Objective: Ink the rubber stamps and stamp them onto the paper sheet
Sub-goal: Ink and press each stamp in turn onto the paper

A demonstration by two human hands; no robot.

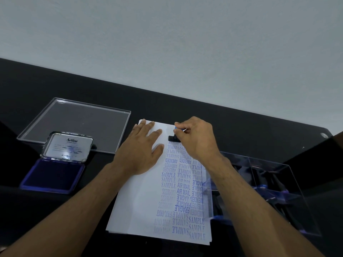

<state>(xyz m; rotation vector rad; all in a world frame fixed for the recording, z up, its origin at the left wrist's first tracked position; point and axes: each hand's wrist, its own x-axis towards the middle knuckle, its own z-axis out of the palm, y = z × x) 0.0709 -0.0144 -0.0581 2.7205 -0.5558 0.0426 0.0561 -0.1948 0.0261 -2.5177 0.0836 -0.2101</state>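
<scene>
On the black tabletop (232, 117) lies a white paper sheet (141, 201) covered with blue stamped words. A clear plastic lid (78, 117) and an open blue ink pad (52, 176) sit on its left. The left hand (141, 151) rests flat on the sheet, fingers straight. The right hand (197, 138) grips a small black rubber stamp (173, 138), pressed on the sheet's far end.
</scene>
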